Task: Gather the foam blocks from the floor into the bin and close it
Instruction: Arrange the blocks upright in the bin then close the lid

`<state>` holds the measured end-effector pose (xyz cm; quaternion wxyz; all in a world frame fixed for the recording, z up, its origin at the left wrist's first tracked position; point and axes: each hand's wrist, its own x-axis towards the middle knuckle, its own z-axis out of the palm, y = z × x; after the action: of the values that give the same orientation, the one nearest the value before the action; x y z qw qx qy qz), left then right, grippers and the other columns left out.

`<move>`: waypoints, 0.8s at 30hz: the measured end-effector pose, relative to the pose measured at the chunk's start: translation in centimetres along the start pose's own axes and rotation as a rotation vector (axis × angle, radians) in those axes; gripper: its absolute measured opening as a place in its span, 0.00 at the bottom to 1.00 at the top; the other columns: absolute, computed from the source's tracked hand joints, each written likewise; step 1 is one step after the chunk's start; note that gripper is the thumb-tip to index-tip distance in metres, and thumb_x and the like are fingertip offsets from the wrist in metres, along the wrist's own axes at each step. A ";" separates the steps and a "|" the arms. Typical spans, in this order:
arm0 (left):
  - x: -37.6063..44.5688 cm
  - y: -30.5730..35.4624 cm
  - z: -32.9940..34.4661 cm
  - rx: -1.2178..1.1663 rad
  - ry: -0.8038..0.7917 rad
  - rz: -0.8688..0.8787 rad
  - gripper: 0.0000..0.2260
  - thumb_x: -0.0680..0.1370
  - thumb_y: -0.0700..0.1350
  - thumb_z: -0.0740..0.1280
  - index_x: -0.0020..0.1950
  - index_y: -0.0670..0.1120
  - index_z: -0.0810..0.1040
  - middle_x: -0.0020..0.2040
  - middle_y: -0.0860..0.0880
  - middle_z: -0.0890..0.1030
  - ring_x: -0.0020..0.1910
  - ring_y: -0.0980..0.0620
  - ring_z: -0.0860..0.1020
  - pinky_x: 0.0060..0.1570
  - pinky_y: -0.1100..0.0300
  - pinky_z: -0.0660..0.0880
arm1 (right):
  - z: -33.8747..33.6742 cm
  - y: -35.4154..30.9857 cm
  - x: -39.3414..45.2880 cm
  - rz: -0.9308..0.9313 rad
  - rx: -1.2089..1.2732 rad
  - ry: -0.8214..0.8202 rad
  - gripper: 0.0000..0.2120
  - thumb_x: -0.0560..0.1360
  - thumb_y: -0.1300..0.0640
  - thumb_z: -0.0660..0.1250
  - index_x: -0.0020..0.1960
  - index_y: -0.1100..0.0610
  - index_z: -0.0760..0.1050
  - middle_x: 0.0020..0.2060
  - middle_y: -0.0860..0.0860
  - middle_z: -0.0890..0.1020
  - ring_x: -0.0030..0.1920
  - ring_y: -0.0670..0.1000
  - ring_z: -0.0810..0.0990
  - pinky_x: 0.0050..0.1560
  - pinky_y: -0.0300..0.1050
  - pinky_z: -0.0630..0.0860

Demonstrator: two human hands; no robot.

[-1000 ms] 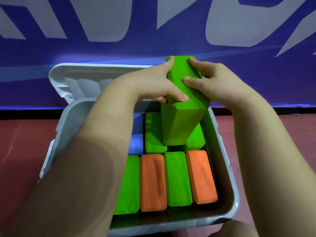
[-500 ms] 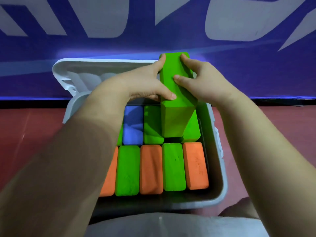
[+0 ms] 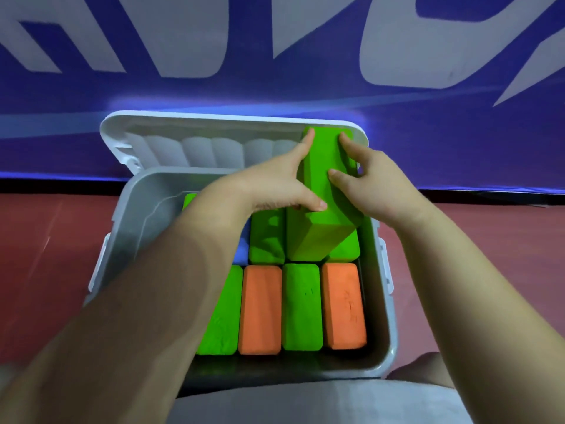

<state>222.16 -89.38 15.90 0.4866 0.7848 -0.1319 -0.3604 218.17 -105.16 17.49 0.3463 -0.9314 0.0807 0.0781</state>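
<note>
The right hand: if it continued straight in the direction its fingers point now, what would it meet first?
The right hand already touches the raised green block. Beyond that, its fingers point toward the left hand on the block's other side, though depth is unclear.

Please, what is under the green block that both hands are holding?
The held green block is tilted over the bin's back row. Green blocks lie beside and below it. Its lower end and the spot directly beneath are hidden.

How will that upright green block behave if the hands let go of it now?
The green block stands tilted on end over the back row, so it would probably tip. Fingertips of both the left hand and right hand carry it easily, so likely light. Its matte surface probably grips rather than slips.
</note>
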 end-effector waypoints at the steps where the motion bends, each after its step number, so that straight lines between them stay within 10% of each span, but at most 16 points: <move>1: 0.1 -0.7 0.1 0.014 0.001 -0.023 0.52 0.69 0.36 0.74 0.76 0.59 0.40 0.68 0.50 0.70 0.46 0.46 0.81 0.59 0.45 0.76 | 0.7 0.1 -0.1 0.005 -0.017 -0.019 0.32 0.76 0.52 0.64 0.76 0.48 0.55 0.71 0.49 0.69 0.68 0.50 0.71 0.62 0.40 0.68; 6: 0.9 -3.8 0.6 0.121 -0.002 -0.079 0.60 0.59 0.50 0.78 0.75 0.61 0.37 0.72 0.49 0.69 0.64 0.45 0.75 0.65 0.49 0.71 | 2.5 0.1 0.1 0.005 -0.130 -0.249 0.46 0.70 0.48 0.72 0.78 0.52 0.47 0.77 0.52 0.54 0.74 0.50 0.61 0.67 0.38 0.61; 11: 1.4 -1.3 2.1 0.844 0.007 -0.048 0.58 0.64 0.58 0.77 0.77 0.46 0.37 0.78 0.46 0.37 0.78 0.44 0.46 0.75 0.49 0.52 | 1.4 -0.6 0.9 -0.024 -0.758 -0.385 0.56 0.63 0.44 0.77 0.78 0.56 0.46 0.78 0.49 0.44 0.76 0.57 0.52 0.71 0.56 0.62; 24: 4.8 -4.1 1.9 1.220 -0.076 -0.239 0.58 0.64 0.65 0.72 0.77 0.41 0.38 0.78 0.46 0.39 0.77 0.45 0.40 0.73 0.42 0.40 | 7.2 1.3 4.9 -0.062 -0.952 -0.524 0.63 0.60 0.38 0.76 0.77 0.58 0.37 0.77 0.56 0.43 0.77 0.55 0.43 0.75 0.56 0.42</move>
<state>223.64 -91.34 9.75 -0.0983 0.9175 -0.2425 -0.2996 222.01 -101.84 10.33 -0.1031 -0.9366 -0.0802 0.3250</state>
